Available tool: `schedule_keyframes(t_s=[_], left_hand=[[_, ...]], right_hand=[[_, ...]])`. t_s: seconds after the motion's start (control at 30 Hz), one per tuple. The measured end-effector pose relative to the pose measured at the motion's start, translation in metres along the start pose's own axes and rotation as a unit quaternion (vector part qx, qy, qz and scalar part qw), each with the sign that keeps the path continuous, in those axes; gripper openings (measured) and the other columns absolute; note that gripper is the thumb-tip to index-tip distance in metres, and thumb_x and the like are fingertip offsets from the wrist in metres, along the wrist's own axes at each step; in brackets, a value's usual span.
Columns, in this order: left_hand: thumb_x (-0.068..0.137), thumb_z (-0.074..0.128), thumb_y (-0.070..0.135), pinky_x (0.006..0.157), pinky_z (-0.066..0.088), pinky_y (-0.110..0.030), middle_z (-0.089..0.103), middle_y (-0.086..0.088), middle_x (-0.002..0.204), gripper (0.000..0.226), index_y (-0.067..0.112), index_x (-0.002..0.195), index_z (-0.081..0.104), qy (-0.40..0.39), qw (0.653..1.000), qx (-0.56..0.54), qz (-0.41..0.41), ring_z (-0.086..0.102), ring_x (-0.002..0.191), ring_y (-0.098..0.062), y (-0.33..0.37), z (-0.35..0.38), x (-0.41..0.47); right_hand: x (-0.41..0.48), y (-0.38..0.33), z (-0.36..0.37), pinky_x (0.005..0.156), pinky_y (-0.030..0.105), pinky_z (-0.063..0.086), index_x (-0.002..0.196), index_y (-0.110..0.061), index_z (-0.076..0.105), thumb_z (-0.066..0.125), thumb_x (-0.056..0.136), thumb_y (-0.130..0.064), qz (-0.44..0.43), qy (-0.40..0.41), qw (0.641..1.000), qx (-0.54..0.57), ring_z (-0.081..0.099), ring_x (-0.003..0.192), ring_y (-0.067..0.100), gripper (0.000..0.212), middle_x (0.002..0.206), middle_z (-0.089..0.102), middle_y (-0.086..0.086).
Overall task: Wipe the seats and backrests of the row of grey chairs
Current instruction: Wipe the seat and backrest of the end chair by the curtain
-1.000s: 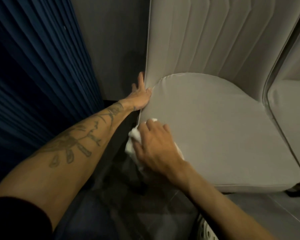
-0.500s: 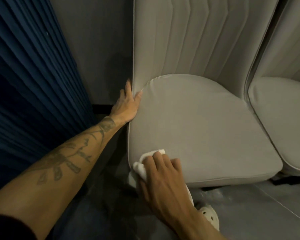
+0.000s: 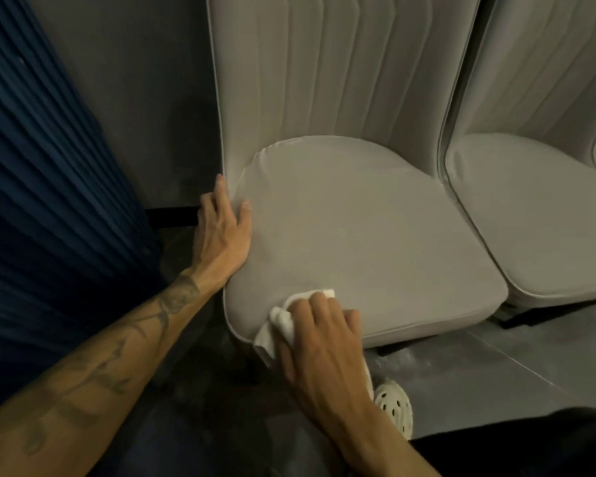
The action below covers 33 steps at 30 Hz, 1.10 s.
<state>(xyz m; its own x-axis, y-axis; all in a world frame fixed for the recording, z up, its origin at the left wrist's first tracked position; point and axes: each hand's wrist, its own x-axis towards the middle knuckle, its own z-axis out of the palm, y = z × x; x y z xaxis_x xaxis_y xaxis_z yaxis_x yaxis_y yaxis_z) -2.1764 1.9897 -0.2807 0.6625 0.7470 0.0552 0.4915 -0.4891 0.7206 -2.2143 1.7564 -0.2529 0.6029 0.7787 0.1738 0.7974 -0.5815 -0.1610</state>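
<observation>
We slide the white cloth (image 3: 279,320) with our right hand (image 3: 320,342) from the left side of the seat (image 3: 358,235) round to its front corner.

Two grey chairs in plain sight, the left chair (image 3: 358,235) and the right chair (image 3: 530,215), perhaps the edge of a third at far right, two hands, left hand (image 3: 221,232) and right hand (image 3: 324,346), one white cloth (image 3: 279,321), one white shoe (image 3: 394,406), one blue curtain (image 3: 49,201)
</observation>
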Motion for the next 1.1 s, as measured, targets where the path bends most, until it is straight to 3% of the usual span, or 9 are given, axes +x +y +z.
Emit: schedule_keyframes(t_s=[0.07, 0.17, 0.3, 0.47, 0.57, 0.73, 0.83, 1.0, 1.1], left_hand=[[0.111, 0.037, 0.042, 0.112, 0.037, -0.05, 0.032, -0.018, 0.159, 0.065, 0.021, 0.168, 0.013, 0.012, 1.0, 0.0, 0.002, 0.041, 0.141, -0.04, 0.0, 0.0, 0.0], [0.112, 0.036, 0.042, 0.109, 0.039, -0.051, 0.034, -0.02, 0.157, 0.063, 0.02, 0.168, 0.015, 0.012, 1.0, 0.015, 0.01, 0.043, 0.139, -0.04, 0.0, -0.001, 0.0], [0.111, 0.033, 0.048, 0.111, 0.038, -0.052, 0.033, -0.017, 0.159, 0.065, 0.024, 0.168, 0.012, 0.003, 1.0, 0.013, 0.005, 0.041, 0.141, -0.039, -0.003, -0.002, 0.001], [0.111, 0.028, 0.052, 0.109, 0.04, -0.053, 0.029, -0.013, 0.162, 0.065, 0.028, 0.168, 0.007, -0.009, 1.0, 0.012, 0.007, 0.043, 0.14, -0.039, -0.002, -0.005, -0.002], [0.111, 0.027, 0.051, 0.108, 0.04, -0.054, 0.028, -0.014, 0.163, 0.065, 0.027, 0.168, 0.006, -0.013, 1.0, 0.016, 0.009, 0.042, 0.141, -0.04, 0.0, -0.007, -0.003], [0.111, 0.026, 0.052, 0.109, 0.039, -0.056, 0.027, -0.014, 0.164, 0.065, 0.028, 0.168, 0.006, -0.02, 0.999, 0.028, 0.008, 0.04, 0.142, -0.041, 0.001, -0.008, -0.005], [0.111, 0.026, 0.052, 0.11, 0.038, -0.058, 0.027, -0.016, 0.164, 0.065, 0.028, 0.168, 0.006, -0.019, 0.999, 0.036, 0.003, 0.039, 0.142, -0.042, 0.001, -0.008, -0.004], [0.111, 0.028, 0.051, 0.107, 0.041, -0.058, 0.03, -0.016, 0.161, 0.064, 0.028, 0.167, 0.009, -0.011, 0.999, 0.041, 0.003, 0.041, 0.14, -0.041, -0.001, -0.007, -0.002], [0.11, 0.027, 0.052, 0.11, 0.041, -0.06, 0.031, -0.016, 0.162, 0.063, 0.03, 0.167, 0.01, -0.01, 0.999, 0.047, -0.002, 0.041, 0.141, -0.041, -0.003, -0.005, -0.001]], right_hand=[[0.017, -0.029, 0.012, 0.08, 0.038, 0.026, 0.118, -0.03, 0.053, 0.038, 0.096, -0.047, 0.0, -0.03, 1.0, 0.006, 0.044, 0.098, 0.022, 0.031, 0.11, 0.049, -0.003], [0.03, -0.053, 0.021, 0.08, 0.036, 0.031, 0.11, -0.025, 0.053, 0.048, 0.093, -0.044, -0.031, -0.013, 0.998, 0.051, 0.046, 0.094, 0.02, 0.025, 0.106, 0.051, -0.002], [0.008, 0.011, 0.007, 0.079, 0.039, 0.03, 0.117, -0.031, 0.06, 0.052, 0.096, -0.041, -0.03, 0.036, 0.999, 0.018, 0.05, 0.103, 0.024, 0.025, 0.113, 0.056, -0.005], [-0.019, 0.127, -0.021, 0.085, 0.044, 0.035, 0.115, -0.025, 0.062, 0.061, 0.095, -0.033, 0.211, 0.067, 0.975, -0.022, 0.053, 0.108, 0.03, 0.023, 0.113, 0.058, 0.001], [-0.004, 0.134, -0.023, 0.086, 0.047, 0.037, 0.109, -0.015, 0.06, 0.059, 0.095, -0.034, 0.307, 0.104, 0.946, 0.001, 0.052, 0.105, 0.034, 0.024, 0.108, 0.059, 0.008], [0.021, 0.063, -0.002, 0.073, 0.044, 0.043, 0.11, -0.03, 0.053, 0.056, 0.092, -0.038, 0.074, 0.095, 0.992, -0.026, 0.053, 0.094, 0.029, 0.019, 0.102, 0.056, 0.0], [0.03, 0.09, -0.012, 0.073, 0.041, 0.039, 0.108, -0.033, 0.053, 0.056, 0.095, -0.042, 0.052, 0.075, 0.996, -0.007, 0.053, 0.093, 0.026, 0.016, 0.102, 0.055, -0.004], [0.047, 0.199, -0.035, 0.093, 0.045, 0.037, 0.123, -0.03, 0.062, 0.054, 0.097, -0.041, 0.202, 0.017, 0.978, -0.048, 0.052, 0.115, 0.031, 0.029, 0.117, 0.059, 0.004], [0.074, 0.244, -0.043, 0.096, 0.05, 0.039, 0.118, -0.008, 0.061, 0.053, 0.098, -0.036, 0.329, 0.055, 0.943, -0.016, 0.054, 0.114, 0.042, 0.036, 0.119, 0.06, 0.02]])
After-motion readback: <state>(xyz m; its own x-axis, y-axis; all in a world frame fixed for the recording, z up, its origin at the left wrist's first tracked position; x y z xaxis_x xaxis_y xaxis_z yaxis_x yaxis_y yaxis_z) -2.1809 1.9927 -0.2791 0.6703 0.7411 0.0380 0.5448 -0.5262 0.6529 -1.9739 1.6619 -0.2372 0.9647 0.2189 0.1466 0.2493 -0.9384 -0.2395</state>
